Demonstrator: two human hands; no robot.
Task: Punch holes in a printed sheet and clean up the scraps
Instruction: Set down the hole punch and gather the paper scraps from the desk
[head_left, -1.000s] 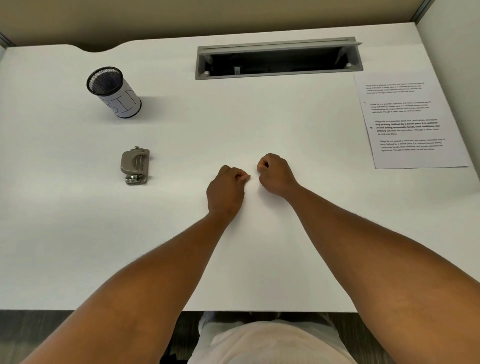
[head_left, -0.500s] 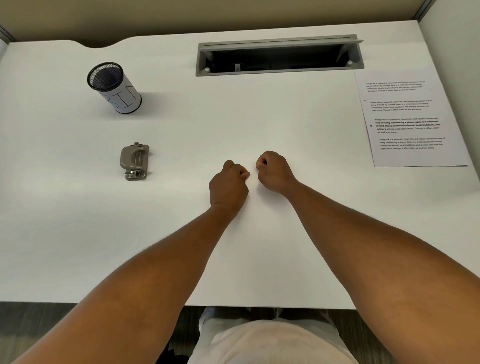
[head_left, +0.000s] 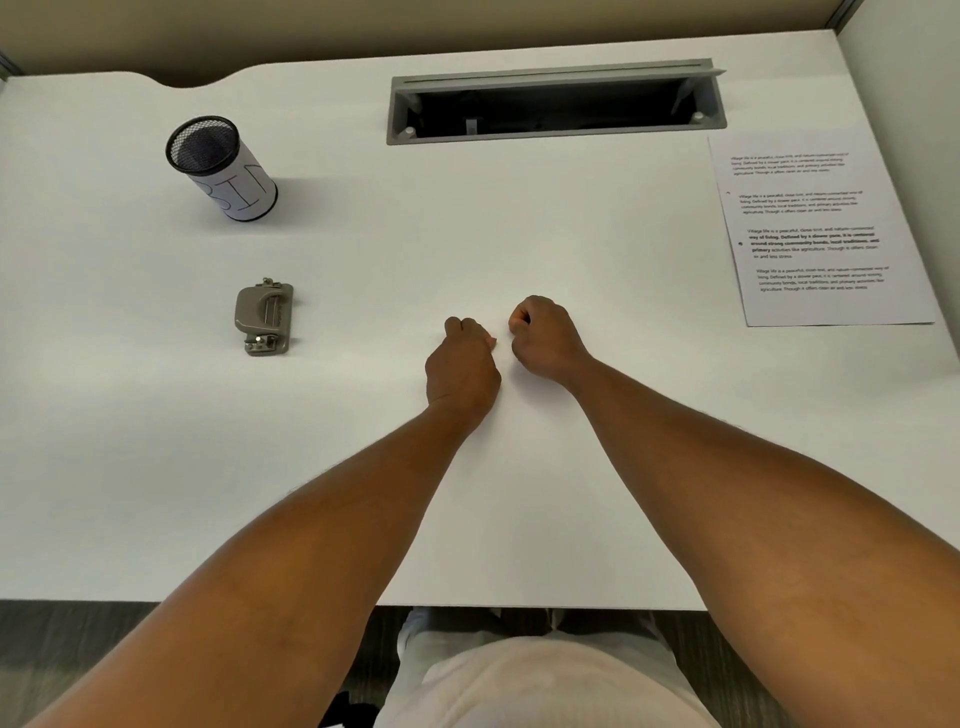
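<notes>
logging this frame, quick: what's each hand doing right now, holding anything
Left hand: fingers curled into a fist on the desk, nothing visibly held.
Right hand: also a curled fist on the desk, nothing visibly held.

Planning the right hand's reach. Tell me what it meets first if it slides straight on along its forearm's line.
The right hand points up and leftward along its forearm. That line looks free across the bare desk; it probably passes left of the cable tray, well right of the mesh bin.
</notes>
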